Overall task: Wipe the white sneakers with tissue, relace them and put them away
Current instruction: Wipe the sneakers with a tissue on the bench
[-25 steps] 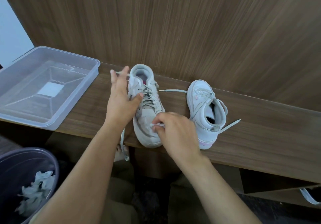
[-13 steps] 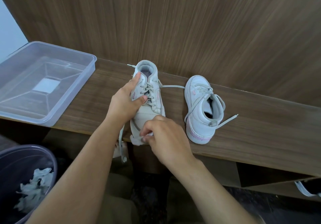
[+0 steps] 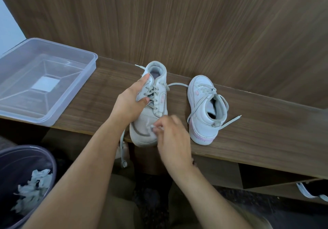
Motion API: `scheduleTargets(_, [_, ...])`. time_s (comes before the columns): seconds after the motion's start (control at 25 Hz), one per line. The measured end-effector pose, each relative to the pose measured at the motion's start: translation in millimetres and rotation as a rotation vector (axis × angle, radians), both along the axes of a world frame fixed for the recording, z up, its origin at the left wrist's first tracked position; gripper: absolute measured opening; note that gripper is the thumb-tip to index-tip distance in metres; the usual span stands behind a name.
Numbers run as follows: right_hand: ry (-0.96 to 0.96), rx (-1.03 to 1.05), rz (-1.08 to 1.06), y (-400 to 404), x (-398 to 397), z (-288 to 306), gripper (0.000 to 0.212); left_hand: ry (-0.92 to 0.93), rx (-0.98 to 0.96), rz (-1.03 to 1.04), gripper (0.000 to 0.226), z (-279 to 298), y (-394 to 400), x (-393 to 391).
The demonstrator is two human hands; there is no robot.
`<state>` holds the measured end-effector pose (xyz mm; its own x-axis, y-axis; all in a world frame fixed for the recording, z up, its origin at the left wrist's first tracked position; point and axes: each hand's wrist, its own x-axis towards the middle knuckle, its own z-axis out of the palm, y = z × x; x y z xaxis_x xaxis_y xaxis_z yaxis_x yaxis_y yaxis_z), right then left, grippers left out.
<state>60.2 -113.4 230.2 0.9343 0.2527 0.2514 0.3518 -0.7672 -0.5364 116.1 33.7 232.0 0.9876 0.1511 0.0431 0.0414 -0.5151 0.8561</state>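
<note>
Two white sneakers sit on a wooden ledge [image 3: 266, 131]. The left sneaker [image 3: 150, 115] points its toe toward me, toe over the ledge's front edge. My left hand [image 3: 131, 101] grips its left side by the laces, thumb across the tongue. A small wad of tissue [image 3: 153, 127] is pinched in my right hand [image 3: 170, 136], pressed on the toe cap; motion blurs the fingers. The right sneaker [image 3: 204, 111], with pink heel trim, stands apart to the right, heel toward me, laces loose.
A clear plastic bin [image 3: 44, 81] rests on the ledge at the left. Below left is a dark wastebasket [image 3: 26, 172] holding crumpled tissues. A wood panel wall rises behind the ledge. One lace [image 3: 122, 148] dangles over the front edge. A dark shoe [image 3: 312, 191] shows lower right.
My left hand slid from the sneaker's collar down onto its lace area. My right hand with the tissue has rubbed back and forth over the toe cap.
</note>
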Motion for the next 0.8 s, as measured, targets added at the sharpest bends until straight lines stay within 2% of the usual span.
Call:
scheduleTargets(0.16, [0.105, 0.165, -0.217, 0, 47, -11, 0.004, 0.005, 0.020, -0.041, 0.067, 2, -2, -6])
scheduleTargets(0.2, [0.151, 0.237, -0.251, -1, 53, -11, 0.004, 0.048, 0.054, -0.027, 0.077, 4, -3, -12])
scheduleTargets(0.28, [0.240, 0.357, -0.294, -4, 52, -10, 0.004, 0.243, 0.196, -0.005, 0.111, 7, -10, -35])
scheduleTargets(0.36, [0.307, 0.406, -0.281, -11, 42, -14, 0.003, 0.404, 0.326, -0.025, 0.135, 7, -27, -62])
scheduleTargets(0.44, [0.369, 0.430, -0.236, -18, 33, -17, 0.002, 0.350, 0.372, 0.046, 0.140, 2, -44, -72])
scheduleTargets(0.52, [0.391, 0.460, -0.203, -22, 29, -17, 0.005, 0.223, 0.401, 0.133, 0.133, -3, -53, -65])
scheduleTargets(0.64, [0.313, 0.465, -0.198, -22, 26, -9, 0.001, 0.173, 0.242, 0.143, 0.128, -4, -49, -54])
scheduleTargets(0.8, [0.046, 0.350, -0.120, -13, 19, 6, 0.004, 0.358, -0.291, -0.092, 0.128, 9, 3, -51])
